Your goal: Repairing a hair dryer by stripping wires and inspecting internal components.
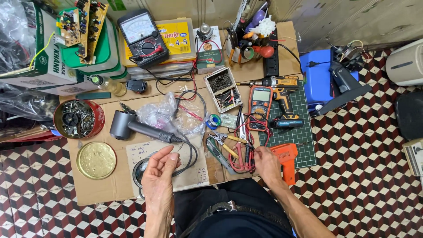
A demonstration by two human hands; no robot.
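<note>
Test leads [241, 159], red and black, lie in a tangle on the cardboard work mat [110, 185] beside the pliers [227, 142]; my right hand [267, 164] rests on them, fingers curled at the wires (firm hold or not, cannot tell). Left hand [159, 175] hovers half-open, holding nothing, over the grey hair dryer's [132, 126] cord. Step, as I judge it: sorting out leads. Next calls for freeing one probe cleanly.

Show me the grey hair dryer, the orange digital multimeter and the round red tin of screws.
Grey hair dryer [122, 124]: head view, on its barrel-shaped head.
Orange digital multimeter [260, 108]: head view, on its dial below the screen.
Round red tin of screws [98, 115]: head view, on its right rim.
</note>
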